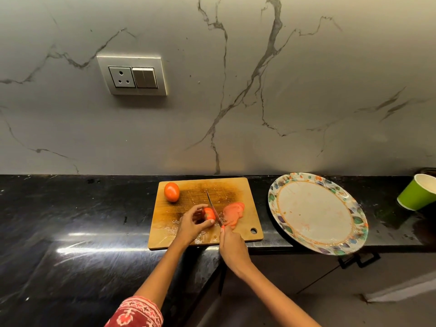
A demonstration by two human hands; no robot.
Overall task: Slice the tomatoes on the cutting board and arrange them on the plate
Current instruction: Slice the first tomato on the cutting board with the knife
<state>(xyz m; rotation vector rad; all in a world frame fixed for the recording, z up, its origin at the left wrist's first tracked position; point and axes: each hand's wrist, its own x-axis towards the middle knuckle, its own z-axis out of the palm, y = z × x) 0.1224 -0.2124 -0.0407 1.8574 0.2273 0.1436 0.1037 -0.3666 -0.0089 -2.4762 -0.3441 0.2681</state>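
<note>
Tomatoes on a wooden cutting board, mid-slicing. One tomato, partly cut, lies near the board's front centre, steadied by the left hand, whose fingers curl over it and whose thumb presses its near side. The right hand is wrapped around the handle of a knife; the blade stands against the cut face of the tomato, its tip pointing away from the person. Just right of the blade lies a small heap of finished slices, still on the board. A second tomato, whole, sits at the far left corner of the board, untouched. The plate, floral-rimmed, rests on the black worktop to the right of the board, overhanging the front edge; it holds no slices, only faint reddish smears. Judged progress: early. The rest of the first tomato, all of the second, and the whole arranging step remain. A green paper cup leans at the far right; its contents cannot be seen.
</note>
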